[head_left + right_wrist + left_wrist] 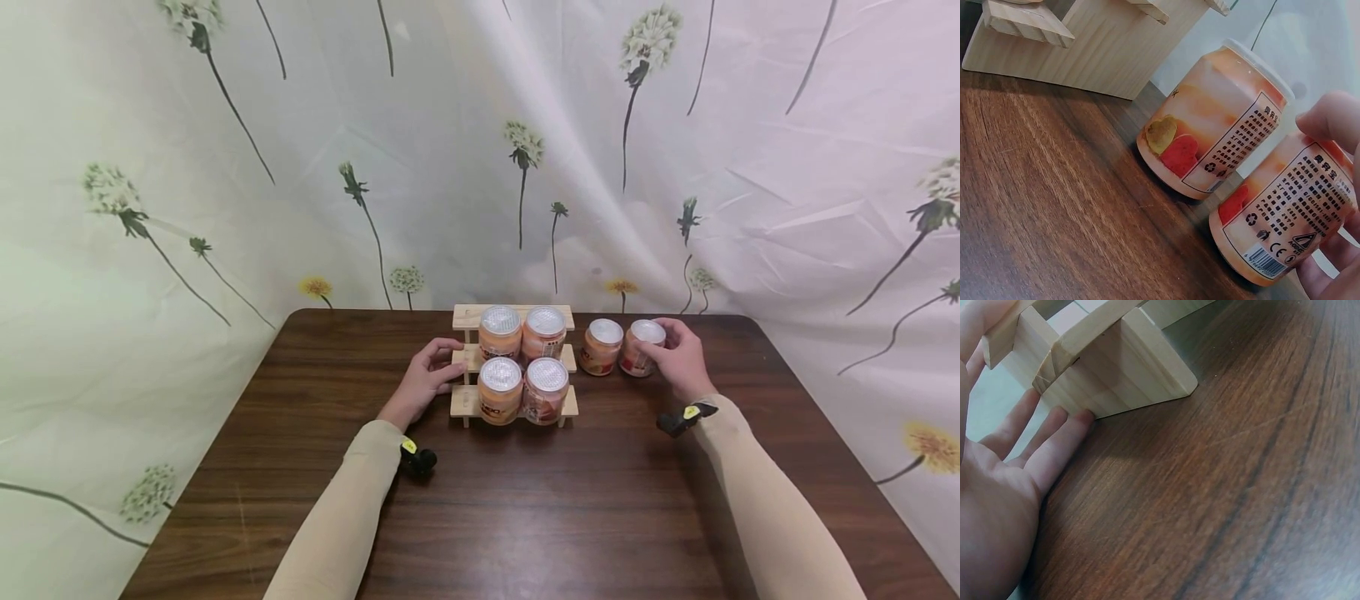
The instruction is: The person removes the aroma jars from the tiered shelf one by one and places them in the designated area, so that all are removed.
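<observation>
L hand (423, 379), fingers extended, touches side of rack (465, 402), prob. steadying it, while R hand (681, 358) grips outer jar (636, 357) btwn thumb + fingers.

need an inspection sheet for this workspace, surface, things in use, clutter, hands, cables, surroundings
surface: dark brown wood-grain table
rack: wooden rack, three-tiered, standing on the table
jars on rack: four lidded jars, two on the middle shelf, two on the bottom shelf
jars beside rack: a nearer jar standing on the table to its right, then an outer jar
clutter: nothing seen
left hand: touches the rack's left side
right hand: holds the outer jar between thumb and fingers
cables: nothing seen
surroundings: creased pale sheet with a dandelion print, behind and beside the table
</observation>
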### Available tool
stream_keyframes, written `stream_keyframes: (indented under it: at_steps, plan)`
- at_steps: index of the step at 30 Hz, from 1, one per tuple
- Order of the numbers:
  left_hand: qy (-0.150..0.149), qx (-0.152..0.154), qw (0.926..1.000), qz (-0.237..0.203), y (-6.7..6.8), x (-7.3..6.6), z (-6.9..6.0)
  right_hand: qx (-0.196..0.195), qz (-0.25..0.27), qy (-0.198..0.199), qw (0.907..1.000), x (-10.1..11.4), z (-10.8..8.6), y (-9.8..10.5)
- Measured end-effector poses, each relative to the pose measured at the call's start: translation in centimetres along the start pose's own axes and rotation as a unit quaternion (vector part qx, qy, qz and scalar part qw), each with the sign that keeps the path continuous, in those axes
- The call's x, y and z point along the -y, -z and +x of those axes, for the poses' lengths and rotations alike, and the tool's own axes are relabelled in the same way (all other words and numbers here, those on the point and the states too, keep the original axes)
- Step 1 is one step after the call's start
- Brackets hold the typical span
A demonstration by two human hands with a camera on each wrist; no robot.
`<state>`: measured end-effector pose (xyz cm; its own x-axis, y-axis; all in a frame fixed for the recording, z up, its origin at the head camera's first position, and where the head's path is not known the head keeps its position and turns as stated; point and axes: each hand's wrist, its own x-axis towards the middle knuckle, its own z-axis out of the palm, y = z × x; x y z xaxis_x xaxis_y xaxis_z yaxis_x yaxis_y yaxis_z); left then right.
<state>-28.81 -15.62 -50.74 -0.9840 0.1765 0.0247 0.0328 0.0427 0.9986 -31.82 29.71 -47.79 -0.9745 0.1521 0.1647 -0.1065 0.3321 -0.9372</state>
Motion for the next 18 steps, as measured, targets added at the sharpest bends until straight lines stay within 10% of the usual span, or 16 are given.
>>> stream_keyframes:
  at_steps: [18]
  plan:
    - [0.013,0.0,0.9998,0.012,-0.1,-0.3,-0.1,0.054,0.0,0.009,0.9985,0.0,-0.1,1.1]
